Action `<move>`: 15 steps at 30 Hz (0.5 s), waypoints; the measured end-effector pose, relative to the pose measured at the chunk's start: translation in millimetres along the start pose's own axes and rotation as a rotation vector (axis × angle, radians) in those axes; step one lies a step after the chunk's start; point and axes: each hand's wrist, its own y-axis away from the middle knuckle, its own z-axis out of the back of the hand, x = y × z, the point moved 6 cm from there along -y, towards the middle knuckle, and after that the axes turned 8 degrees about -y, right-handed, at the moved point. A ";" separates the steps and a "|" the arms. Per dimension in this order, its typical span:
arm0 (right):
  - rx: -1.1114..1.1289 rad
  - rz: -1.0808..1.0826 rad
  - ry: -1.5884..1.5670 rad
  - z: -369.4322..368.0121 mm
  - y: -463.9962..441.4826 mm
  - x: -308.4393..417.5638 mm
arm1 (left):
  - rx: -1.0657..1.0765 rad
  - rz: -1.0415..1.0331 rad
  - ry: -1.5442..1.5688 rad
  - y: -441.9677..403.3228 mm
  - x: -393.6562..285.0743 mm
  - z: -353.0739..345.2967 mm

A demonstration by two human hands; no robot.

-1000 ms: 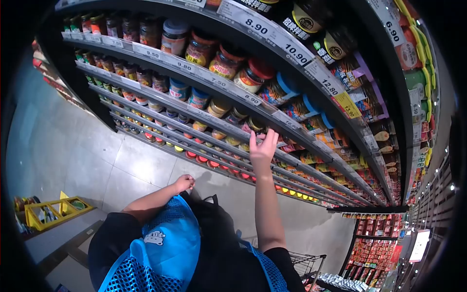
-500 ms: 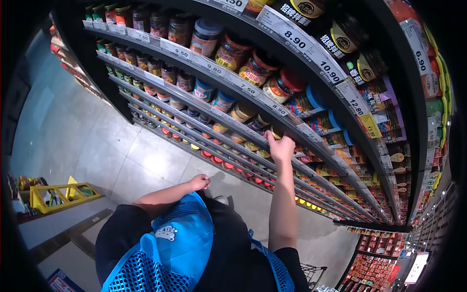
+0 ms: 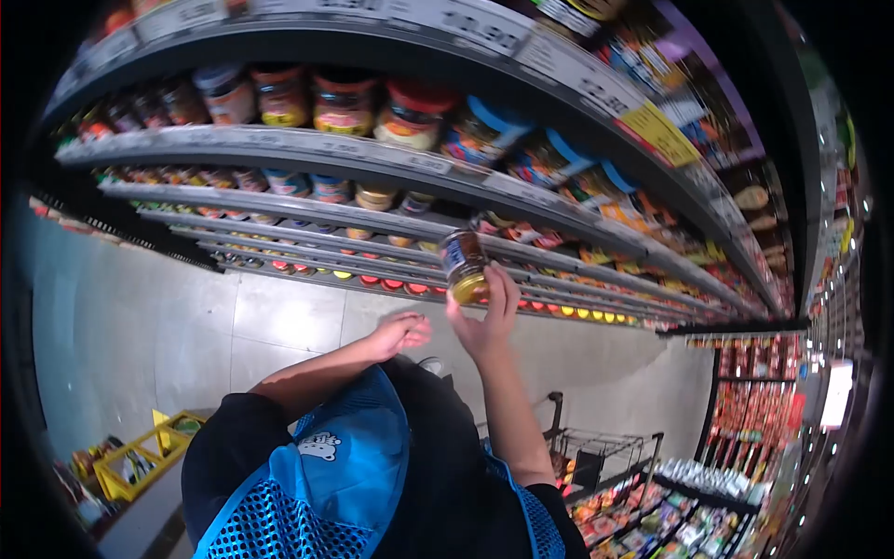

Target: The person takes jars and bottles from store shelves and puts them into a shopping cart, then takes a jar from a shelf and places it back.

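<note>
My right hand [image 3: 489, 321] grips a glass jar [image 3: 462, 261] by its gold-lidded end, in front of the lower shelves. The jar has dark contents and a blue-and-white label, and it is tilted with the lid toward me. Its label text is too blurred to read. To the left, my left hand [image 3: 402, 335] hovers over the floor with loosely bent fingers, somewhat apart, and nothing in them. Behind the held jar runs a shelf row with a light-lidded jar [image 3: 375, 196] and other jars.
Curved-looking shelves carry price labels [image 3: 424, 158], red-lidded jars [image 3: 410, 116] and blue-lidded packs [image 3: 489, 126]. A wire shopping cart [image 3: 605, 452] stands at my lower right. A yellow display rack [image 3: 140, 466] is at the lower left. I wear a blue mesh vest [image 3: 349, 456].
My right hand has drawn the jar out from the shelf, toward me and left. My left hand has risen slightly and its fingers have loosened. The view has turned to the right.
</note>
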 end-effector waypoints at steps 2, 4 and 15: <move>0.008 -0.037 0.031 17.8 14.8 9.7 | 0.171 0.008 0.297 -3.5 -23.8 -34.5; 0.018 -0.095 0.059 36.4 33.8 13.0 | 0.356 0.020 0.580 -13.2 -42.0 -65.5; -0.130 -0.694 0.430 219.9 178.6 1.9 | 0.814 0.310 -0.280 -5.4 26.5 -203.9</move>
